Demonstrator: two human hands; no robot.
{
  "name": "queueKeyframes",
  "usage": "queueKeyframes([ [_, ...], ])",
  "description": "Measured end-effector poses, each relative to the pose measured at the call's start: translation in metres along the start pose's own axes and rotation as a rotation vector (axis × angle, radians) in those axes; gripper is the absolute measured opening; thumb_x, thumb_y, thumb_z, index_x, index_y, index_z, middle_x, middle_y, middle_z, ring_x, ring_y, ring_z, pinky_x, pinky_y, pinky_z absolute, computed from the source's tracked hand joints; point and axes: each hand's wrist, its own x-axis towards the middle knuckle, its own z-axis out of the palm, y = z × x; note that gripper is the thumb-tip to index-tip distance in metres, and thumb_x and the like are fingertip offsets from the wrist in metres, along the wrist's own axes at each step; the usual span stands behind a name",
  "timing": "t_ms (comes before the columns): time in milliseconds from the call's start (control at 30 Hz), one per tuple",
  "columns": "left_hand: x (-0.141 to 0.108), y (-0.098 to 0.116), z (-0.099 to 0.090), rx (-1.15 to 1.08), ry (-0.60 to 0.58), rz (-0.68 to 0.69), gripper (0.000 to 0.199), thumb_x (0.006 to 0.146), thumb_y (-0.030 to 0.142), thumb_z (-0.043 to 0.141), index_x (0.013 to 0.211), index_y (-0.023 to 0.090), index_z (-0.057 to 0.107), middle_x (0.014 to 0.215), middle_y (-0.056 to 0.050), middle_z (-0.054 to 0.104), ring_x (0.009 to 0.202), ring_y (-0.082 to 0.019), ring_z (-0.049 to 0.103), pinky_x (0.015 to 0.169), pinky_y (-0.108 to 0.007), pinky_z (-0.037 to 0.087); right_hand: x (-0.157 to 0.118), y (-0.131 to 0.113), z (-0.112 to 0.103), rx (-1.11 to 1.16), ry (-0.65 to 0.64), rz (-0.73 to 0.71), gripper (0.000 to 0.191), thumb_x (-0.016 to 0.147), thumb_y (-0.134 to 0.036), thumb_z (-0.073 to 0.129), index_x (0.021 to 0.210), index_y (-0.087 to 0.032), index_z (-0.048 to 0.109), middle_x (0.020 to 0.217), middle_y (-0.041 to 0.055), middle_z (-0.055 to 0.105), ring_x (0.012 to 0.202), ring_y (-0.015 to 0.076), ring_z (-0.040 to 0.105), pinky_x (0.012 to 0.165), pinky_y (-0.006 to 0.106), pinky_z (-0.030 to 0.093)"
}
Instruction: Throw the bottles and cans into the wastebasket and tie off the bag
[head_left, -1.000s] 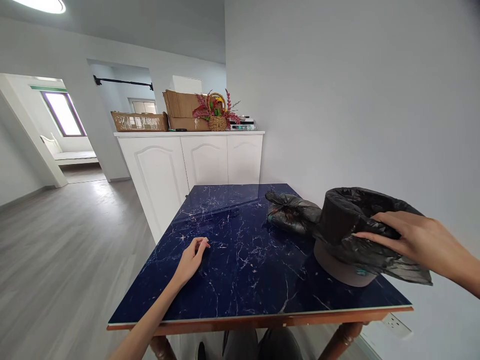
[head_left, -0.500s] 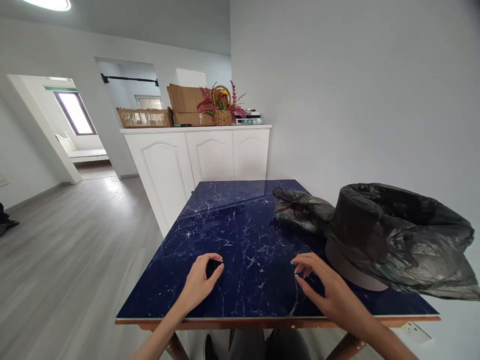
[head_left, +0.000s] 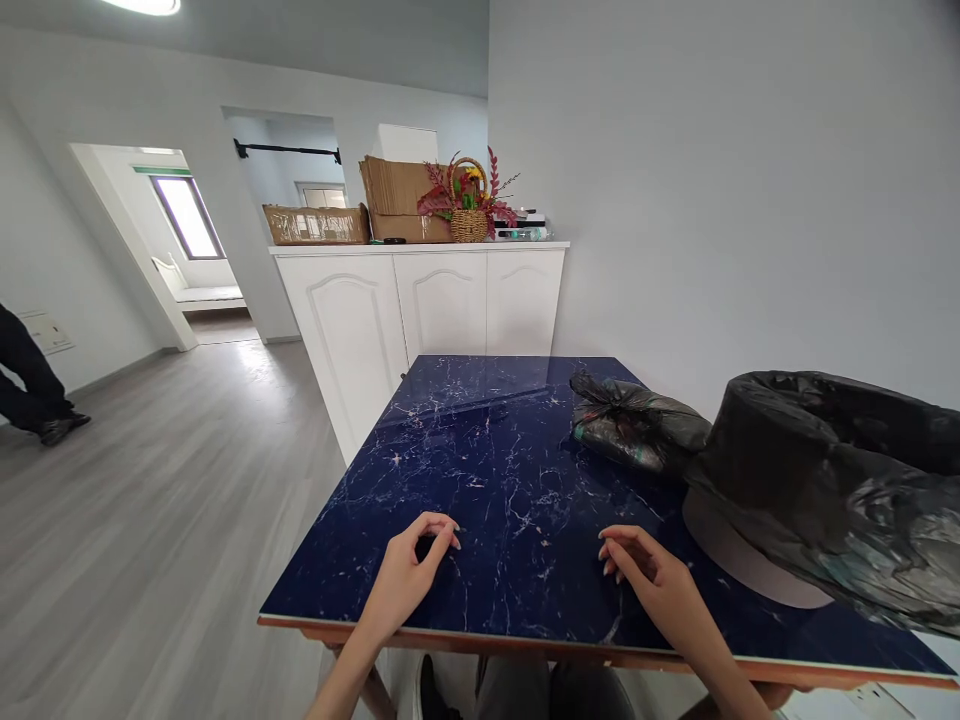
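My left hand [head_left: 411, 565] is over the near left part of the dark blue marbled table [head_left: 495, 480], its thumb and fingertips pressed together with nothing between them. On the near right side, my right hand [head_left: 656, 580] has its fingers curled and its thumb against them, also with nothing visible in it. To the right of that hand stands a bin [head_left: 750, 560] lined with a large black plastic bag [head_left: 780, 430]. A tied black bag [head_left: 630, 425] lies beside it, towards the far right edge. Neither hand touches the bags.
Behind the table, a white cabinet [head_left: 442, 300] carries cardboard boxes [head_left: 319, 226], a flower basket [head_left: 469, 225] and a plastic bottle [head_left: 525, 233]. A grey-white wall [head_left: 712, 200] runs along the right. At far left, a person's dark-trousered legs [head_left: 30, 370] stand on the floor.
The view has turned a little to the left, so more of the other person's legs shows. The thumb and fingers of both my hands have drawn together.
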Motion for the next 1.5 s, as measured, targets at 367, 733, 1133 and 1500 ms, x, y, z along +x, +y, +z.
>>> queueKeyframes([
  [367, 0.000, -0.002, 0.000, -0.072, 0.014, -0.038, 0.037, 0.101, 0.057, 0.055, 0.101, 0.024, 0.070, 0.089, -0.004, 0.076, 0.089, -0.023, 0.070, 0.090, -0.033, 0.050, -0.001, 0.000, -0.001, -0.014, -0.009, 0.048, 0.047, 0.097, -0.069, 0.056, 0.114, -0.026, 0.066, 0.095, 0.0070, 0.075, 0.085, 0.0234, 0.072, 0.079, 0.035, 0.058],
  [733, 0.000, -0.001, 0.000, -0.055, 0.044, -0.021, 0.036, 0.098, 0.057, 0.060, 0.096, 0.023, 0.070, 0.087, -0.004, 0.076, 0.085, -0.022, 0.071, 0.087, -0.033, 0.052, 0.001, -0.003, 0.001, 0.008, 0.015, 0.018, 0.046, 0.097, -0.068, 0.057, 0.112, -0.025, 0.067, 0.092, 0.0058, 0.075, 0.082, 0.0215, 0.072, 0.077, 0.034, 0.058],
  [1133, 0.001, -0.005, -0.001, -0.071, 0.068, 0.017, 0.038, 0.095, 0.058, 0.064, 0.099, 0.021, 0.072, 0.087, -0.005, 0.076, 0.084, -0.023, 0.072, 0.088, -0.036, 0.055, 0.004, 0.003, 0.001, 0.047, 0.000, -0.013, 0.044, 0.098, -0.066, 0.057, 0.112, -0.025, 0.066, 0.091, 0.0056, 0.072, 0.081, 0.0219, 0.069, 0.076, 0.035, 0.057],
  [1500, -0.001, -0.004, -0.002, -0.143, 0.098, 0.013, 0.043, 0.091, 0.062, 0.068, 0.100, 0.020, 0.073, 0.084, -0.005, 0.076, 0.083, -0.022, 0.072, 0.088, -0.036, 0.057, 0.001, -0.011, 0.000, 0.082, 0.006, -0.050, 0.048, 0.096, -0.069, 0.060, 0.108, -0.023, 0.067, 0.087, 0.0049, 0.073, 0.076, 0.0206, 0.069, 0.073, 0.034, 0.056],
])
